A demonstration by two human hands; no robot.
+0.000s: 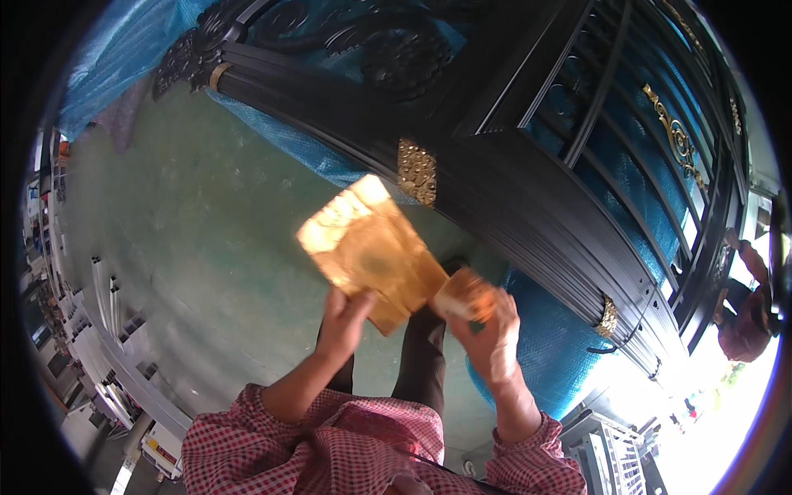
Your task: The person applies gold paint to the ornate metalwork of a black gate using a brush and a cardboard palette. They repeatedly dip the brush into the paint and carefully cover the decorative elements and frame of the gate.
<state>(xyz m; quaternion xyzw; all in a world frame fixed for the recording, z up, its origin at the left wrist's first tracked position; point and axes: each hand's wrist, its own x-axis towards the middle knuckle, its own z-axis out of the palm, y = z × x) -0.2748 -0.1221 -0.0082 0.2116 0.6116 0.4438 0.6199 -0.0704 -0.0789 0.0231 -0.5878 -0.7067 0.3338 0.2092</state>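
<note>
My left hand (340, 327) grips the lower edge of a shiny gold-coloured rectangular plate (375, 247), thumb on top. The plate is tilted in front of my legs, with a dull round patch near its middle. Wrapped in the fingers of my right hand (497, 340) is a small orange-and-white cylinder (466, 294), smeared by motion. Its end meets or overlaps the plate's right corner; whether they touch I cannot tell. Beyond the plate stands a large black metal gate (503, 173) with a gold embossed piece (417, 172) on its frame.
Blue bubble wrap (528, 338) lies under and behind the gate. Gold scrollwork (672, 132) sits among its bars, and another gold band (607, 317) rings the frame. Metal profiles (124, 330) lie along the left. Another person (744, 318) is at the far right. The floor (206, 231) is green.
</note>
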